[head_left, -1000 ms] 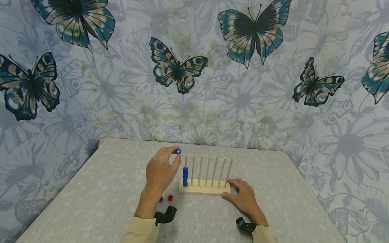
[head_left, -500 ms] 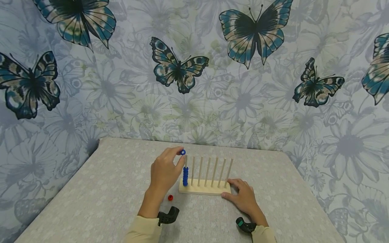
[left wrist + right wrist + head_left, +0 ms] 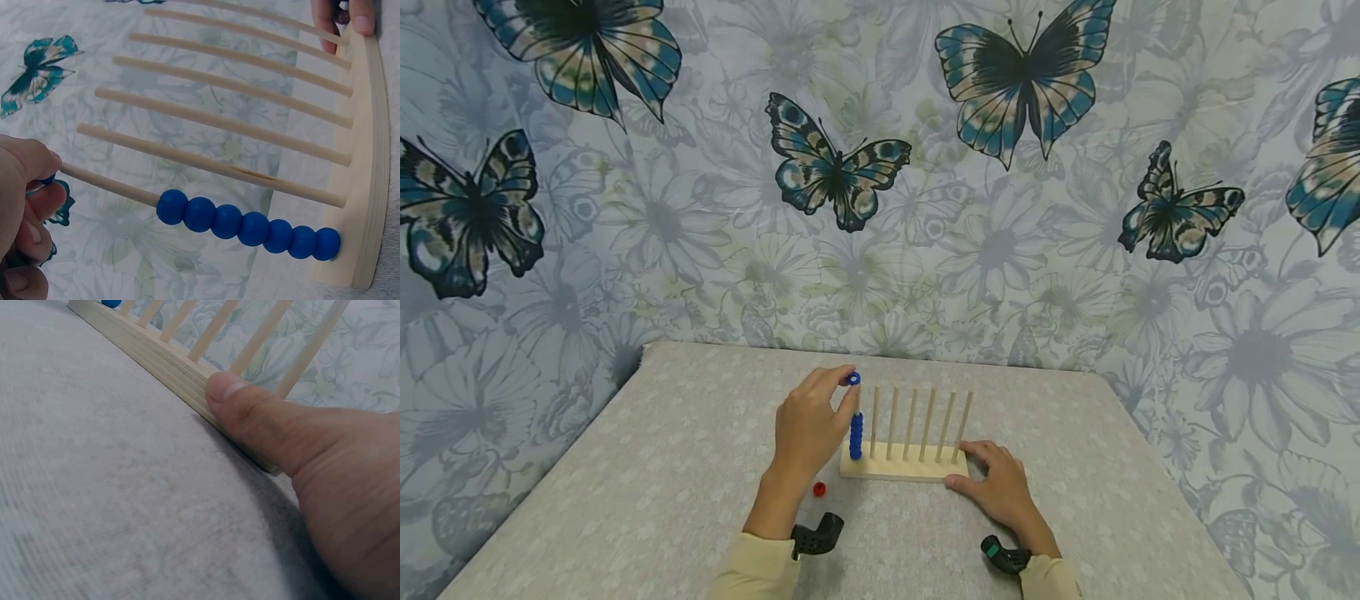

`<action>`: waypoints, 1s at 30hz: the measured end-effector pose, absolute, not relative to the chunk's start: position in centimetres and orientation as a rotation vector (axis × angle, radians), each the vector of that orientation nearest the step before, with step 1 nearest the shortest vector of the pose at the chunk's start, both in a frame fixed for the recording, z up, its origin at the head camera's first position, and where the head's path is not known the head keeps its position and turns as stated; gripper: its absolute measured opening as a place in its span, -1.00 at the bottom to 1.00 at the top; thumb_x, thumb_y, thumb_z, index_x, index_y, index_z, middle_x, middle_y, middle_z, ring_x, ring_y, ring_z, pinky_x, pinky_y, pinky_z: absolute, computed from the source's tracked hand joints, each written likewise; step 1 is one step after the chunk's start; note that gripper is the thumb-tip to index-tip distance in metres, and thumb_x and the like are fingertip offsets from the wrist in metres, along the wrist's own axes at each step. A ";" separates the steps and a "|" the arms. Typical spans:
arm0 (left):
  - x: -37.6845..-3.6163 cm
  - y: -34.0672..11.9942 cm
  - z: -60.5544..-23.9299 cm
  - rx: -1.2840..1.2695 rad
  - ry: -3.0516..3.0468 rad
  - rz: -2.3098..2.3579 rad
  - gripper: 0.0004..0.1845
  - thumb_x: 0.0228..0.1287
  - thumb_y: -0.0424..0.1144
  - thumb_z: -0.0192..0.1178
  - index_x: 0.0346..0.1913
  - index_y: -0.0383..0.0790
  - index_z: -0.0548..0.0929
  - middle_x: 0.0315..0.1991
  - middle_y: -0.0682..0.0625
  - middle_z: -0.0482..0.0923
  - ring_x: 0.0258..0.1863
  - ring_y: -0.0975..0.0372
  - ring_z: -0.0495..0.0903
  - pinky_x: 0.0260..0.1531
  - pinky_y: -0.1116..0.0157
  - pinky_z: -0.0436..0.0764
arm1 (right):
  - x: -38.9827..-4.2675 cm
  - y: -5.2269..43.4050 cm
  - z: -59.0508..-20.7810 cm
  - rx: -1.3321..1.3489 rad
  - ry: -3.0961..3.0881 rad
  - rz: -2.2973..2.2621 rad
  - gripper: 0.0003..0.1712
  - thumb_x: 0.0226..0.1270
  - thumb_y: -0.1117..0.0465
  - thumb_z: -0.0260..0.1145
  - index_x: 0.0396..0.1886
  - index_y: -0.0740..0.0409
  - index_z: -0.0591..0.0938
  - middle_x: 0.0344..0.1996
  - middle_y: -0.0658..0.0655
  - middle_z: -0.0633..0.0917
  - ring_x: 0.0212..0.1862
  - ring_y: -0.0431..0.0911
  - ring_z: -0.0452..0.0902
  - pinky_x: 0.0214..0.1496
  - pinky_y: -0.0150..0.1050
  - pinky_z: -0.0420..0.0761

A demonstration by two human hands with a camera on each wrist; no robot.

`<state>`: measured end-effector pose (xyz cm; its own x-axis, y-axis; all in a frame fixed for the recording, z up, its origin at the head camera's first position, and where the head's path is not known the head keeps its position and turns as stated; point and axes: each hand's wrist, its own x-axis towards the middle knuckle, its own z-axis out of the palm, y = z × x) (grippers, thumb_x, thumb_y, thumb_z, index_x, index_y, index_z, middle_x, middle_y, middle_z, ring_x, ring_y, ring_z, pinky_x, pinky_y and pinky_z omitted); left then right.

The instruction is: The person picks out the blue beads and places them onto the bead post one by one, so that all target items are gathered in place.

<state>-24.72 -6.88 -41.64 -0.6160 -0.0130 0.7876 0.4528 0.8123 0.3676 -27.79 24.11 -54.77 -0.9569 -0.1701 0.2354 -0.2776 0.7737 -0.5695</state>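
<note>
Blue bead [image 3: 852, 379] sits pinched between the thumb and forefinger of the left hand [image 3: 808, 429], right at the tip of the leftmost peg [image 3: 109, 183], above a stack of blue beads [image 3: 250, 226]. Flat and relaxed, the right hand [image 3: 996, 492] presses its thumb against the wooden rack [image 3: 901, 469]. Nearby on the table [image 3: 625, 483] lies a red bead [image 3: 819, 489].

Left hand [image 3: 808, 429] raised, fingers [image 3: 838, 379] pinched together, right hand [image 3: 1000, 492] resting flat, thumb extended
</note>
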 end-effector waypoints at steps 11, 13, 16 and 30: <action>-24.8 -6.4 -41.9 -0.318 -2.173 -0.699 -0.72 0.25 -0.22 0.39 0.02 -0.09 0.75 -0.23 0.04 0.72 -0.46 0.19 0.70 -0.69 0.42 0.44 | -27.6 24.1 -54.4 0.372 -2.790 0.956 -0.18 0.03 -0.35 0.49 0.26 -0.11 0.60 0.14 -0.01 0.66 0.19 0.01 0.53 0.21 0.15 0.34; -24.7 -6.4 -41.9 -0.316 -2.181 -0.699 -0.72 0.25 -0.22 0.39 0.03 -0.10 0.75 -0.22 0.04 0.72 -0.46 0.19 0.70 -0.69 0.43 0.43 | -27.5 24.1 -54.4 0.374 -2.790 0.948 -0.18 0.03 -0.35 0.49 0.26 -0.11 0.60 0.15 -0.02 0.66 0.19 0.01 0.53 0.21 0.15 0.34; -24.7 -6.4 -41.9 -0.311 -2.194 -0.696 -0.72 0.26 -0.20 0.38 0.03 -0.10 0.75 -0.22 0.04 0.73 -0.44 0.19 0.71 -0.68 0.43 0.44 | -27.5 24.1 -54.4 0.376 -2.790 0.944 -0.17 0.03 -0.36 0.48 0.27 -0.11 0.60 0.15 -0.01 0.66 0.20 0.01 0.53 0.22 0.16 0.34; -24.8 -6.3 -42.1 -0.308 -2.211 -0.687 -0.70 0.27 -0.19 0.38 0.06 -0.10 0.74 -0.20 0.03 0.76 -0.40 0.16 0.74 -0.69 0.43 0.46 | -27.6 24.2 -54.4 0.362 -2.809 0.954 -0.18 0.04 -0.37 0.47 0.28 -0.13 0.59 0.18 -0.01 0.64 0.24 0.03 0.50 0.27 0.18 0.31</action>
<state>-24.82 -6.32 -42.12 -0.6628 -0.0009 0.7488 0.4239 0.8239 0.3762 -27.60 24.19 -54.43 -0.9592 -0.1777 0.2198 -0.2748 0.7682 -0.5783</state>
